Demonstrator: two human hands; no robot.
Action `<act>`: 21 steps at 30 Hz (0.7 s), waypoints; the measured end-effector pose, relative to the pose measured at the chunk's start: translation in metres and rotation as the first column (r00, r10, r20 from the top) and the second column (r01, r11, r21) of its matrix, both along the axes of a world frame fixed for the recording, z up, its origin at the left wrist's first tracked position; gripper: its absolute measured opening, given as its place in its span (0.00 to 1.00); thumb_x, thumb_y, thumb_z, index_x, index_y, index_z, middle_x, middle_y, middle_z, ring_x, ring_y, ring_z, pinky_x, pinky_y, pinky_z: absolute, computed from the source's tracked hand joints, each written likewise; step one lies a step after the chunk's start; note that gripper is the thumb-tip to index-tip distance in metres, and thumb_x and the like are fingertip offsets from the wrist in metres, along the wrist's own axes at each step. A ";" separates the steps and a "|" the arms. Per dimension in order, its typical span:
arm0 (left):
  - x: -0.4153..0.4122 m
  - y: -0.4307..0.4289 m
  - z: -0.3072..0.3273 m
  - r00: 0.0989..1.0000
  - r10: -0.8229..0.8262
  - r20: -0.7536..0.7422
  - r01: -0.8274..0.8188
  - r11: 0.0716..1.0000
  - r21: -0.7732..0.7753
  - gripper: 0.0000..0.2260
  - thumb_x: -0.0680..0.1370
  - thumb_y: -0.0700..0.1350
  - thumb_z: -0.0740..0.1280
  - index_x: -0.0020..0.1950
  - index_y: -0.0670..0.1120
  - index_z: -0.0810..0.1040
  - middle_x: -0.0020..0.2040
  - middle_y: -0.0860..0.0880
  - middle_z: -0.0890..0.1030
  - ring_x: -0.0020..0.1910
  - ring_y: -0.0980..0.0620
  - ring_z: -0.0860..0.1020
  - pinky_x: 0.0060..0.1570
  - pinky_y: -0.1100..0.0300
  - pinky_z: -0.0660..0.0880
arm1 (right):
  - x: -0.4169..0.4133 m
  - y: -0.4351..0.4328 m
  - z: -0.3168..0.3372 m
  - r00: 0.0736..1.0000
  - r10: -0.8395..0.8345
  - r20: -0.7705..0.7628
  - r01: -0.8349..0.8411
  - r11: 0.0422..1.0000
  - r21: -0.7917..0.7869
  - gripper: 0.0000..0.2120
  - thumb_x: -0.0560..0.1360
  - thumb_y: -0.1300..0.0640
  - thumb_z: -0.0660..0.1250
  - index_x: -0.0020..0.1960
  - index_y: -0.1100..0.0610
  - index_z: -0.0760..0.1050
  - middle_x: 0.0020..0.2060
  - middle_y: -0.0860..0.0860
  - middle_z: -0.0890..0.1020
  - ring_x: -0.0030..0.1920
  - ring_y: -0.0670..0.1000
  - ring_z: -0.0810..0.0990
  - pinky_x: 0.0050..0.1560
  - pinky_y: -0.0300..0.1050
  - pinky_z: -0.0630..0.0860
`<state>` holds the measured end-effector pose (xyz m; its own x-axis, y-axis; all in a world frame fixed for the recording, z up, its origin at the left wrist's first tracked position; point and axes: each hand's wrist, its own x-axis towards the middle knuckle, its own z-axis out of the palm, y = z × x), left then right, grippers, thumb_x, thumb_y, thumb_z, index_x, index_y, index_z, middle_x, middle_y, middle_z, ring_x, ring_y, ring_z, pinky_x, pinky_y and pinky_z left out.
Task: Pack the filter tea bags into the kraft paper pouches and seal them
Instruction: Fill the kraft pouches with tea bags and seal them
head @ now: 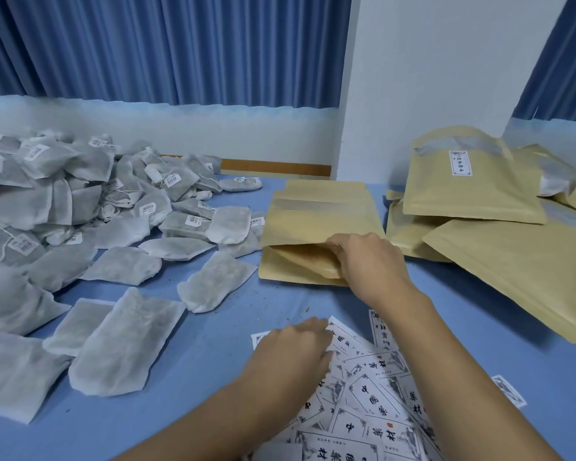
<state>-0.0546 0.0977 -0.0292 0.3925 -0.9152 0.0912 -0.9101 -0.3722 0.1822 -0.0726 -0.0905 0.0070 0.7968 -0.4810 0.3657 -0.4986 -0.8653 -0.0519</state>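
A stack of empty kraft paper pouches lies flat in the middle of the blue table. My right hand grips the near edge of the top pouches, lifting them off the one below. Grey-white filter tea bags lie scattered at the left and pile up toward the far left. My left hand rests with curled fingers on loose white printed labels near the front edge; what it holds is hidden.
Filled, labelled kraft pouches lean in a heap at the right, with a large one lying nearest. A white wall column and blue curtains stand behind the table.
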 end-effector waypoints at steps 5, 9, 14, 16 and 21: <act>0.007 0.005 -0.004 0.986 -0.013 -0.163 0.000 0.997 -0.080 0.16 0.84 0.53 0.60 0.44 0.44 0.75 0.64 0.51 0.78 0.62 0.48 0.76 0.58 0.54 0.72 | 0.000 0.000 -0.001 1.000 -0.011 0.004 0.011 1.000 -0.012 0.12 0.80 0.59 0.58 0.53 0.46 0.77 0.36 0.53 0.75 0.37 0.62 0.72 0.34 0.48 0.65; 0.000 0.018 -0.010 0.962 0.066 -0.265 -0.077 0.997 -0.031 0.35 0.65 0.77 0.66 0.63 0.56 0.73 0.60 0.60 0.65 0.60 0.58 0.64 0.62 0.59 0.62 | 0.000 0.000 0.000 1.000 -0.022 0.011 0.022 1.000 -0.011 0.12 0.81 0.58 0.57 0.53 0.47 0.77 0.35 0.53 0.73 0.37 0.62 0.71 0.35 0.49 0.65; 0.000 0.013 -0.006 0.938 0.192 -0.289 -0.199 0.980 0.005 0.29 0.61 0.75 0.72 0.44 0.57 0.65 0.46 0.59 0.69 0.48 0.57 0.67 0.48 0.59 0.64 | -0.001 -0.001 0.001 1.000 -0.006 0.019 0.006 1.000 0.012 0.12 0.83 0.55 0.55 0.54 0.46 0.78 0.37 0.53 0.75 0.38 0.62 0.71 0.35 0.48 0.65; 0.002 0.011 -0.001 0.912 0.181 -0.367 -0.199 0.980 -0.011 0.26 0.63 0.70 0.76 0.41 0.55 0.66 0.44 0.58 0.71 0.44 0.59 0.68 0.39 0.62 0.63 | -0.001 -0.002 0.002 1.000 -0.002 0.029 0.001 1.000 0.017 0.13 0.83 0.54 0.55 0.55 0.45 0.78 0.38 0.54 0.76 0.38 0.62 0.71 0.36 0.49 0.65; 0.008 0.012 0.003 0.694 0.078 -0.716 -0.259 0.955 -0.147 0.17 0.68 0.55 0.80 0.37 0.49 0.75 0.28 0.57 0.75 0.24 0.60 0.71 0.25 0.64 0.66 | -0.002 -0.002 0.002 0.999 0.004 0.036 -0.005 1.000 0.024 0.12 0.83 0.53 0.55 0.55 0.45 0.78 0.37 0.54 0.74 0.39 0.62 0.72 0.36 0.49 0.66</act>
